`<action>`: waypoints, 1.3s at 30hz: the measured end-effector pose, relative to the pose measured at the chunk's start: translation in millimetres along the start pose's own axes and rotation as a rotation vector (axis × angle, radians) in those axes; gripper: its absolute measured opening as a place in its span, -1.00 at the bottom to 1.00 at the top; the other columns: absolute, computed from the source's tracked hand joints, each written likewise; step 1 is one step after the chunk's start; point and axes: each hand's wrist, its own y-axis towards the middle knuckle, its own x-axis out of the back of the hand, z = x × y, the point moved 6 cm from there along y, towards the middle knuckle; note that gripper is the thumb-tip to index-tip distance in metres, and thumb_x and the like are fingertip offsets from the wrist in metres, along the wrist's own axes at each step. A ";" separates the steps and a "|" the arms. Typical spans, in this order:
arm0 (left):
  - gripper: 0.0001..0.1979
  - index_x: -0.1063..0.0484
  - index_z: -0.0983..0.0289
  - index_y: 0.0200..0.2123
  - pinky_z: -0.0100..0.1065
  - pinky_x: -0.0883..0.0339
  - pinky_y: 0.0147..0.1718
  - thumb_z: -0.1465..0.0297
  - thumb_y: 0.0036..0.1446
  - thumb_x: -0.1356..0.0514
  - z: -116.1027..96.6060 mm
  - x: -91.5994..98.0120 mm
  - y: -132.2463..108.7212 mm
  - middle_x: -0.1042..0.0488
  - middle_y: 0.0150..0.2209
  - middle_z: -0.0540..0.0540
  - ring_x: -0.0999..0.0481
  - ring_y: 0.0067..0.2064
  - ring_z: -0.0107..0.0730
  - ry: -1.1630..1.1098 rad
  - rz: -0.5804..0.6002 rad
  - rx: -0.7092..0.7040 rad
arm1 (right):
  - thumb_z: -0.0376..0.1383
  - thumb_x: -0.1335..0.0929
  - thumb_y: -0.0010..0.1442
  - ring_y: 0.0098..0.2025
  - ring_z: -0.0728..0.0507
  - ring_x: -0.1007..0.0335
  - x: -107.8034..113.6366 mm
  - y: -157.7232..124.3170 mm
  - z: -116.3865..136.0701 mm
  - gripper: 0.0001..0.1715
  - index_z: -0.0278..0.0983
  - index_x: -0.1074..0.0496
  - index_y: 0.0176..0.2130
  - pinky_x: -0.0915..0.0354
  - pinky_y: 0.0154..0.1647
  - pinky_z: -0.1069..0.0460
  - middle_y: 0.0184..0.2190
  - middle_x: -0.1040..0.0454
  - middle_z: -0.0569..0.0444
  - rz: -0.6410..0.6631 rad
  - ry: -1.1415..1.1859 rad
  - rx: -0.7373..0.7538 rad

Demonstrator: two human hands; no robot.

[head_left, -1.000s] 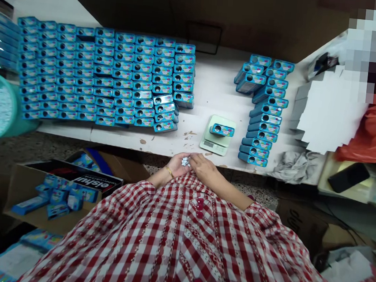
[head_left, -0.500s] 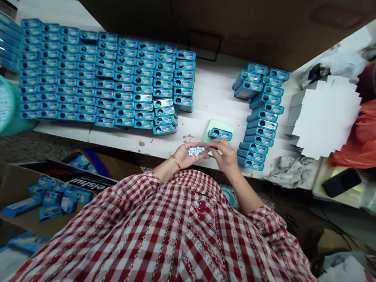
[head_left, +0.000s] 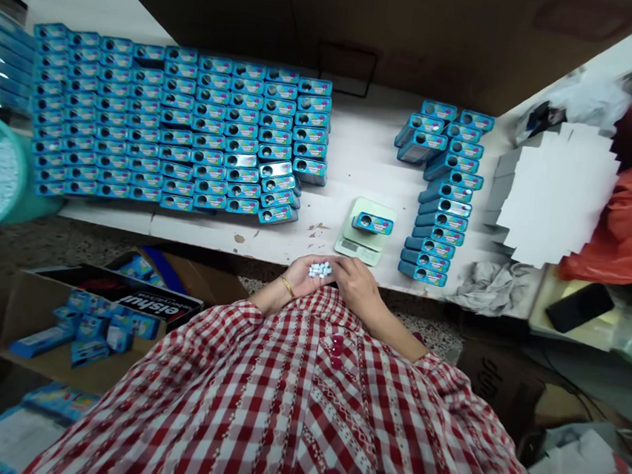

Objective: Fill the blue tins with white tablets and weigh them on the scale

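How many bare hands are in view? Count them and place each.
2: the left hand, palm up, cupping white pieces; the right hand close beside it, nearer the scale.

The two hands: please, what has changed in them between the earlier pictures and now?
Since half a second ago, the right hand has drawn back from the front of the scale, toward the body and leftward, to the left hand's fingers. The left hand has also drawn back slightly. White pellets remain in its palm; the blue tin stays on the scale.
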 end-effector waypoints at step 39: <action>-0.89 -0.42 0.37 -0.48 -0.59 -0.02 -0.68 0.54 -0.21 -0.23 -56.9 38.4 -34.5 -0.42 -0.53 0.10 -0.34 -0.54 -0.56 0.281 -0.156 -0.365 | -0.19 -0.29 0.09 0.08 -0.26 -0.14 24.2 6.6 -131.2 -0.38 -0.27 -0.15 0.13 -0.17 0.05 -0.18 0.05 -0.22 -0.13 -0.249 0.065 -0.332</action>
